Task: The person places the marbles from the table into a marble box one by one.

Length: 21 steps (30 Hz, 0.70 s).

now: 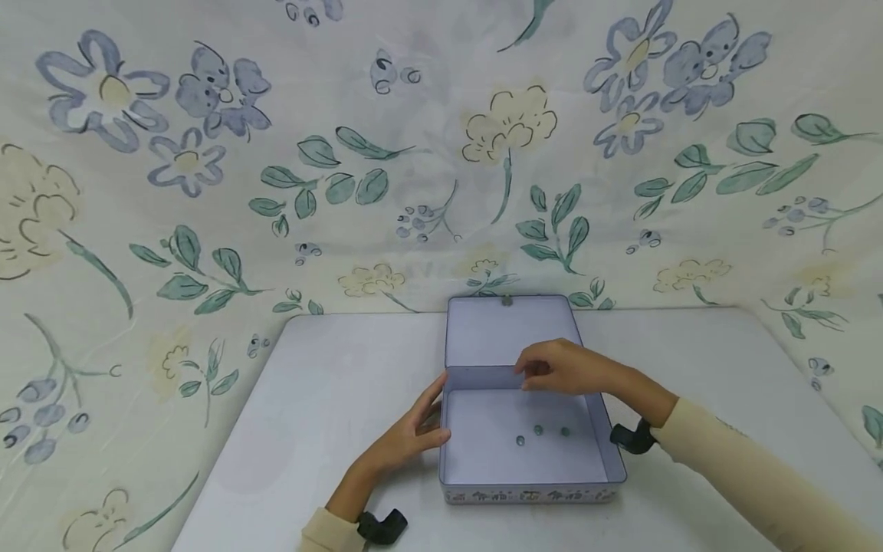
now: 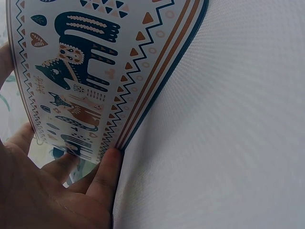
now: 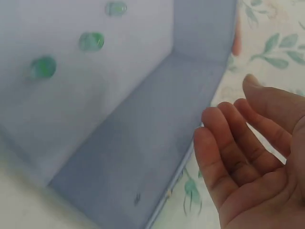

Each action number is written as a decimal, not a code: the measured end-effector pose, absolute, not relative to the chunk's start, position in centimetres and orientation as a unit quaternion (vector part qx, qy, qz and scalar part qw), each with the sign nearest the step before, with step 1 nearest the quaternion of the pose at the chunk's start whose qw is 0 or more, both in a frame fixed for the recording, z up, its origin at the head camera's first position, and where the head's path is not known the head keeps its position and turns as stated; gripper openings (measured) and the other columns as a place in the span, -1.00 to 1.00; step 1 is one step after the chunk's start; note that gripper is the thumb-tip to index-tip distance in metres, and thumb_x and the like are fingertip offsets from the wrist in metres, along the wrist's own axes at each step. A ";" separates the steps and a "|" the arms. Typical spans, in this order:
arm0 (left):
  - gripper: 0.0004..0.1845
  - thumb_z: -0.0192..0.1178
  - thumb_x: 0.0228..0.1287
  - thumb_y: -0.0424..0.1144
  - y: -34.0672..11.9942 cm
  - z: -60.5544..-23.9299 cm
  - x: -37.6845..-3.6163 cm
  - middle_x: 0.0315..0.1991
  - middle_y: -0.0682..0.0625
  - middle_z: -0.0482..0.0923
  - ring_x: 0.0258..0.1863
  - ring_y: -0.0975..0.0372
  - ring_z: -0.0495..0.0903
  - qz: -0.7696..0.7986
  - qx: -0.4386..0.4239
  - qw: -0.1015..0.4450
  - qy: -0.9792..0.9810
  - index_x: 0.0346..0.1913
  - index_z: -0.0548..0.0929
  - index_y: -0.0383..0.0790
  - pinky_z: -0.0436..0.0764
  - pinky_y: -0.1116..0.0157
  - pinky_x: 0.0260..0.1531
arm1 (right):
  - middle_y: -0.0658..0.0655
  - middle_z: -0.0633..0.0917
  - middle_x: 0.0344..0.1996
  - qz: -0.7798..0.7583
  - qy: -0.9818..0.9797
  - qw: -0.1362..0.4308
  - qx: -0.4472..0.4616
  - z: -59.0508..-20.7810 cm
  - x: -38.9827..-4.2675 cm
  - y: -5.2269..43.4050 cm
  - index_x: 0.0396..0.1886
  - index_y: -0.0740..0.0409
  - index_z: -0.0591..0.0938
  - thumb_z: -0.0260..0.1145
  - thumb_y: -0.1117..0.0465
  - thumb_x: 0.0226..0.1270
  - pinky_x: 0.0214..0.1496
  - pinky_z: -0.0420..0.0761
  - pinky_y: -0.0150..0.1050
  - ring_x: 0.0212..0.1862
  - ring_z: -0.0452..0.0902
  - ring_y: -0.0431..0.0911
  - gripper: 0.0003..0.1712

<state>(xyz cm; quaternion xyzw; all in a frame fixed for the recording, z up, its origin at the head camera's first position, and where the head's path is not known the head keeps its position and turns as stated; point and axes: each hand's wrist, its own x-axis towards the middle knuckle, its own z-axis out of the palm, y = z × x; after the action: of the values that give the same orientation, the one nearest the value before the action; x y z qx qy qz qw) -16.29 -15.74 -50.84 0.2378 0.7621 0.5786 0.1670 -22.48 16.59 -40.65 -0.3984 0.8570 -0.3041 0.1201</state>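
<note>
A lavender metal box [image 1: 476, 460] lies with its hinged lid [image 1: 510, 330] tipped back. Three small green glass marbles [image 3: 91, 41] are on its floor. My left hand [image 1: 407, 438] rests against the box's left side, fingertips toward the back corner and thumb nearer the front. Animal figures and zigzag borders decorate that outer wall [image 2: 86, 71] in the left wrist view. Over the back of the box hovers my right hand [image 1: 562, 369], fingers loosely bent. Its fingers [image 3: 228, 138] hold nothing in the right wrist view, close to the box's rim.
The box stands on a white table [image 1: 331, 383]. Behind the table hangs a floral cloth [image 1: 428, 192], close to the raised lid. A small metal clasp [image 1: 507, 300] sits at the lid's far edge. Each wrist wears a black camera [image 1: 382, 527].
</note>
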 end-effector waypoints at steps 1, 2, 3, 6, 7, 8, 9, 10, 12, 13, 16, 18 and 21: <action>-0.09 0.18 0.42 -0.12 -15.8 -50.9 -16.3 0.65 -0.08 -0.34 0.56 -0.32 -0.11 0.580 0.237 0.167 0.761 0.61 -0.17 0.27 0.25 -0.23 0.44 | -0.08 0.72 -0.29 -0.305 0.861 0.119 -0.389 -40.5 -22.5 17.1 -0.06 0.20 0.71 0.40 0.22 0.33 -0.14 0.68 -0.39 -0.22 0.59 -0.30 -0.77; -0.09 0.18 0.42 -0.12 -15.8 -50.9 -16.3 0.65 -0.09 -0.34 0.56 -0.32 -0.11 0.581 0.237 0.168 0.761 0.62 -0.17 0.26 0.25 -0.23 0.44 | -0.08 0.73 -0.27 -0.307 0.863 0.115 -0.384 -40.4 -22.5 17.7 -0.06 0.19 0.71 0.40 0.21 0.33 -0.13 0.69 -0.38 -0.21 0.60 -0.28 -0.77; -0.09 0.18 0.42 -0.12 -15.8 -50.9 -16.3 0.65 -0.09 -0.34 0.56 -0.32 -0.11 0.581 0.237 0.168 0.760 0.62 -0.17 0.26 0.25 -0.23 0.44 | -0.08 0.73 -0.26 -0.308 0.867 0.111 -0.376 -40.3 -22.4 18.3 -0.06 0.17 0.71 0.39 0.21 0.34 -0.11 0.69 -0.38 -0.19 0.61 -0.27 -0.77; -0.09 0.18 0.43 -0.13 -15.8 -50.9 -16.3 0.65 -0.10 -0.34 0.55 -0.33 -0.12 0.579 0.240 0.167 0.761 0.62 -0.18 0.24 0.24 -0.23 0.44 | -0.01 0.75 -0.18 -0.312 0.877 0.101 -0.352 -40.1 -22.2 20.2 -0.04 0.17 0.71 0.38 0.22 0.35 -0.07 0.70 -0.38 -0.14 0.64 -0.24 -0.77; -0.09 0.17 0.43 -0.14 -15.9 -50.9 -16.3 0.65 -0.10 -0.35 0.55 -0.33 -0.12 0.579 0.242 0.167 0.760 0.62 -0.18 0.23 0.24 -0.24 0.44 | 0.01 0.75 -0.16 -0.314 0.879 0.098 -0.346 -40.1 -22.1 20.9 -0.03 0.17 0.70 0.37 0.22 0.35 -0.07 0.70 -0.37 -0.13 0.65 -0.24 -0.76; -0.09 0.17 0.44 -0.14 -15.9 -50.9 -16.3 0.65 -0.11 -0.35 0.55 -0.33 -0.12 0.579 0.244 0.167 0.760 0.62 -0.19 0.22 0.24 -0.25 0.43 | 0.03 0.76 -0.15 -0.317 0.880 0.095 -0.341 -40.0 -22.0 21.5 -0.02 0.18 0.70 0.37 0.22 0.36 -0.07 0.71 -0.37 -0.12 0.65 -0.23 -0.75; -0.09 0.17 0.44 -0.15 -16.0 -50.9 -16.3 0.65 -0.11 -0.35 0.56 -0.33 -0.12 0.579 0.245 0.166 0.760 0.62 -0.19 0.22 0.24 -0.25 0.43 | 0.04 0.75 -0.15 -0.319 0.882 0.093 -0.335 -39.9 -21.9 22.1 -0.01 0.18 0.70 0.37 0.23 0.36 -0.07 0.71 -0.37 -0.12 0.65 -0.24 -0.75; -0.09 0.17 0.44 -0.16 -16.0 -50.8 -16.3 0.65 -0.11 -0.36 0.56 -0.33 -0.13 0.579 0.246 0.166 0.759 0.62 -0.19 0.21 0.23 -0.26 0.43 | 0.04 0.75 -0.15 -0.321 0.883 0.089 -0.330 -39.9 -21.9 22.6 0.00 0.19 0.69 0.37 0.23 0.36 -0.08 0.71 -0.37 -0.13 0.65 -0.25 -0.74; -0.09 0.16 0.44 -0.17 -16.0 -50.8 -16.3 0.65 -0.10 -0.36 0.56 -0.33 -0.13 0.581 0.247 0.165 0.758 0.62 -0.20 0.20 0.23 -0.26 0.44 | 0.00 0.75 -0.18 -0.323 0.885 0.081 -0.325 -39.6 -21.8 23.6 0.01 0.20 0.69 0.38 0.22 0.35 -0.10 0.71 -0.37 -0.15 0.64 -0.27 -0.72; -0.09 0.16 0.44 -0.17 -16.1 -50.8 -16.2 0.65 -0.10 -0.36 0.56 -0.33 -0.13 0.581 0.247 0.165 0.758 0.62 -0.20 0.19 0.23 -0.26 0.44 | -0.03 0.74 -0.20 -0.322 0.887 0.076 -0.322 -39.5 -21.7 24.1 0.01 0.20 0.69 0.38 0.22 0.34 -0.12 0.70 -0.37 -0.16 0.64 -0.29 -0.72; -0.08 0.17 0.44 -0.16 -16.0 -50.7 -16.2 0.65 -0.10 -0.35 0.56 -0.32 -0.13 0.582 0.247 0.166 0.757 0.63 -0.20 0.18 0.23 -0.24 0.44 | -0.09 0.73 -0.24 -0.312 0.895 0.056 -0.313 -39.2 -21.5 25.3 0.00 0.18 0.69 0.39 0.23 0.33 -0.15 0.69 -0.38 -0.19 0.62 -0.32 -0.73; -0.08 0.17 0.44 -0.15 -16.0 -50.8 -16.2 0.65 -0.10 -0.35 0.56 -0.32 -0.13 0.581 0.246 0.166 0.758 0.63 -0.20 0.18 0.23 -0.24 0.44 | -0.10 0.73 -0.25 -0.304 0.902 0.047 -0.304 -39.1 -21.3 26.1 -0.01 0.14 0.70 0.39 0.23 0.33 -0.15 0.69 -0.38 -0.20 0.61 -0.33 -0.74; -0.08 0.17 0.44 -0.15 -16.0 -50.8 -16.3 0.65 -0.10 -0.35 0.56 -0.32 -0.14 0.579 0.247 0.169 0.758 0.63 -0.20 0.18 0.23 -0.23 0.45 | -0.11 0.74 -0.24 -0.295 0.909 0.039 -0.293 -39.1 -21.0 27.0 -0.02 0.10 0.70 0.39 0.20 0.35 -0.14 0.68 -0.38 -0.19 0.62 -0.33 -0.76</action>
<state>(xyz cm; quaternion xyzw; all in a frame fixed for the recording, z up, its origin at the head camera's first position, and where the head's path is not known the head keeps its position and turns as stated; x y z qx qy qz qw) -16.29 -15.98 -50.77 0.2470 0.7580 0.5795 0.1690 -20.96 27.00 -39.12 -0.2927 0.9086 -0.2954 0.0392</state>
